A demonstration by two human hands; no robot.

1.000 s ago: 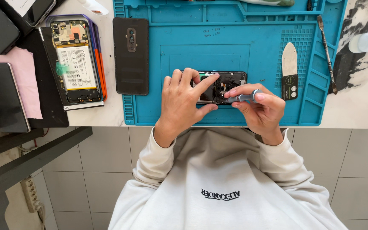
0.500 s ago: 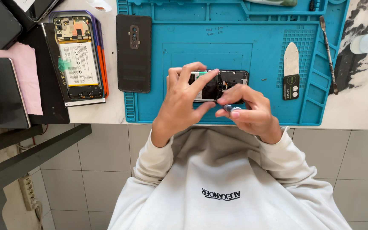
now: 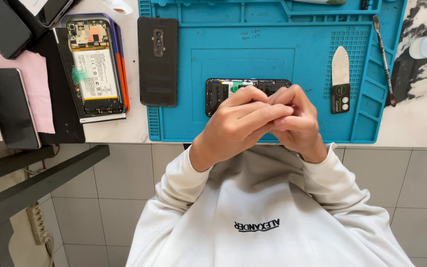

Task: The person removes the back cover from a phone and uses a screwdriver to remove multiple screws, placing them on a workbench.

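My left hand [image 3: 238,126] and my right hand [image 3: 300,123] are pressed together above the near edge of the blue work mat [image 3: 273,44], fingertips pinched against each other. Whatever sits between the fingers is hidden. Just behind the hands an opened black phone [image 3: 223,89] lies flat on the mat with its insides showing; my fingers cover its middle and near side.
A black back cover [image 3: 158,62] lies at the mat's left edge. Left of it is another opened phone with a white battery [image 3: 95,64], a pink cloth [image 3: 38,84] and dark phones [image 3: 13,106]. A white pry tool [image 3: 340,79] and a metal spudger [image 3: 383,59] rest on the mat's right side.
My hands have left the opened phone and pulled back toward me, closing together. The small tool seen in my right hand earlier is out of sight.
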